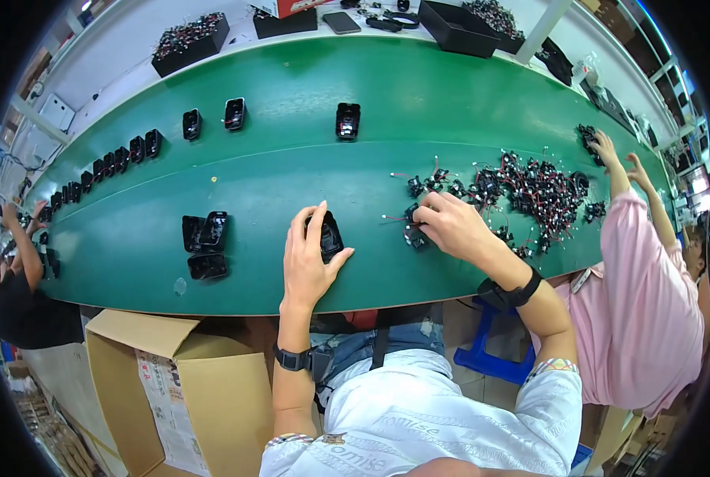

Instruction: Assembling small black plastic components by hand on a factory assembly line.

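Note:
On the green tabletop (275, 175), my left hand (307, 258) curves around a black box-shaped plastic housing (331, 238), thumb on its near side and fingers along its left edge. To the right, my right hand (454, 225) has its fingertips closed on a small black part with thin wires (411, 213); the fingers hide some of it. Right beyond that hand spreads a large pile of similar small wired parts (542, 195). Several empty-looking black housings (205, 233) lie together left of my left hand.
Across the table stand more black housings (348, 121), with a row of them (116, 161) running left. Dark bins (458, 30) line the far shelf. A co-worker in pink (641, 302) reaches in at right; another person (29, 286) works at far left. An open cardboard box (220, 405) stands below the edge.

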Available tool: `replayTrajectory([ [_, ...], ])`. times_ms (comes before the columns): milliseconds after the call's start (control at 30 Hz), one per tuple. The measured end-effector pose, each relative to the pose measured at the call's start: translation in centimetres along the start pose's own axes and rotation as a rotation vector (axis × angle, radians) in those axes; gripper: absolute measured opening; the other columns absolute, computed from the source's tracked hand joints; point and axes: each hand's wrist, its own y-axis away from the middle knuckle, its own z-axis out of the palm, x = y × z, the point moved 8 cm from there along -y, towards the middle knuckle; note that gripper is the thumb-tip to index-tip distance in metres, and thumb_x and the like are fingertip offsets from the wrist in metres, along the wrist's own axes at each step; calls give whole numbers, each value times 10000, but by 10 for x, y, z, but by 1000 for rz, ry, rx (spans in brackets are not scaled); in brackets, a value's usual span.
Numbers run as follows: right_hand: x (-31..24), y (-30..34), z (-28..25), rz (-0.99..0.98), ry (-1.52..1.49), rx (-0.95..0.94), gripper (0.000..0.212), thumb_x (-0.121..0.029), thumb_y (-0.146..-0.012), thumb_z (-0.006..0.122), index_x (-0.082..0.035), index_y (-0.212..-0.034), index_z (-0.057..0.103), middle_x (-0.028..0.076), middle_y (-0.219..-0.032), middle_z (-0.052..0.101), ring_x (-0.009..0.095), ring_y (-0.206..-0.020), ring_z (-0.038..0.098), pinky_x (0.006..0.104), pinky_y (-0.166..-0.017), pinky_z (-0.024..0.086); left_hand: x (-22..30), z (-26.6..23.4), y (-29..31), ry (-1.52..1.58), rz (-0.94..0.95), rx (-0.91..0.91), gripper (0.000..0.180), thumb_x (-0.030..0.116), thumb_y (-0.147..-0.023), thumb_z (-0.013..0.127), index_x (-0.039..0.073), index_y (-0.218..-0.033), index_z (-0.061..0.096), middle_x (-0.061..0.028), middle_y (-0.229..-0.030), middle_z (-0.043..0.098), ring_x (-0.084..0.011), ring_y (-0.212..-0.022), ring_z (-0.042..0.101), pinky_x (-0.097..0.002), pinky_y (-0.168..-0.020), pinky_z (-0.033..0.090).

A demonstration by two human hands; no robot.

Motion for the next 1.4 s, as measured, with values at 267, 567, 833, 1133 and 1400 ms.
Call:
replayTrajectory([
  [267, 22, 6, -34, 236, -440, 384, 205, 14, -883, 698, -36, -1070, 765, 125, -1157, 741, 181, -857, 737, 281, -714, 596, 4, 3, 5, -20, 35, -35, 984, 255, -688, 915, 99, -1532, 435, -167, -1415, 517, -369, -1216, 547, -457, -1036, 437],
  [567, 28, 18, -4, 338, -824, 391, 109, -48, -935, 725, 0, -1021, 680, 50, -1028, 712, 107, -860, 676, 248, -728, 548, 48, -21, 11, -35, 214, 339, 559, 195, -758, 861, 61, -1252, 638, -123, -1264, 632, -336, -1183, 586, -458, -1004, 450],
  [833, -2, 25, 14, 348, -1488, 278, 145, -16, -948, 707, -4, -1037, 593, 47, -1037, 661, 88, -928, 627, 252, -827, 534, 95, 29, 5, 237, 162, 196, 350, 47, -758, 830, 41, -1091, 721, -110, -993, 750, -285, -867, 717, -368, -783, 539],
  [1133, 2, 35, 13, 367, -1128, 294, 170, 27, -915, 723, 28, -1065, 642, 64, -1018, 690, 112, -904, 684, 263, -796, 588, 79, 29, 19, 251, 72, 114, 277, 89, -773, 850, 26, -1024, 749, -123, -934, 754, -276, -805, 726, -355, -705, 564],
  [1400, -16, 31, -1, 359, -832, 258, 194, -34, -874, 758, 13, -1054, 703, 55, -932, 731, 99, -805, 686, 237, -672, 542, 79, 50, 18, 117, 37, 41, 342, 165, -780, 872, 32, -1067, 740, -100, -832, 711, -230, -699, 698, -326, -600, 538],
])
